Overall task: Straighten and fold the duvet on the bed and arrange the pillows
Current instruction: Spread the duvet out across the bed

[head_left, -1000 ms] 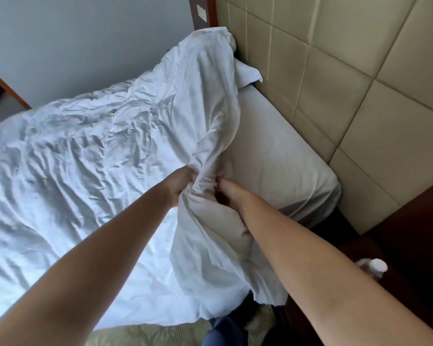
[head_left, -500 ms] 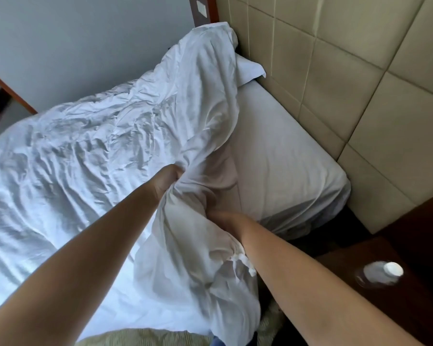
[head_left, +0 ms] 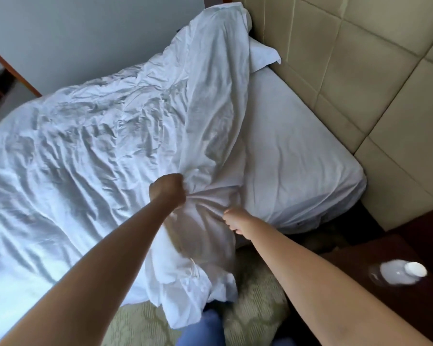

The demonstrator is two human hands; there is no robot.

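Observation:
A crumpled white duvet (head_left: 90, 156) covers most of the bed, with one long fold running up to the far headboard corner. My left hand (head_left: 168, 189) grips a bunch of the duvet near its close edge. My right hand (head_left: 236, 218) pinches the same bunch just to the right, fingers curled into the fabric. Below my hands a loose corner of the duvet hangs over the bed's side toward the floor. A white pillow (head_left: 263, 54) peeks out from under the duvet at the far headboard. The bare fitted sheet (head_left: 293, 151) shows on the right.
A padded beige headboard (head_left: 360, 71) lines the right side. A dark wooden nightstand (head_left: 375, 293) stands at the lower right with a plastic bottle (head_left: 398, 272) on it. Patterned carpet (head_left: 255, 308) lies below; a grey wall (head_left: 85, 33) is behind the bed.
My hands have moved apart and stretched the gathered duvet between them. The left hand went forward onto the bed and the right hand slid right along the edge. The hanging corner dropped lower.

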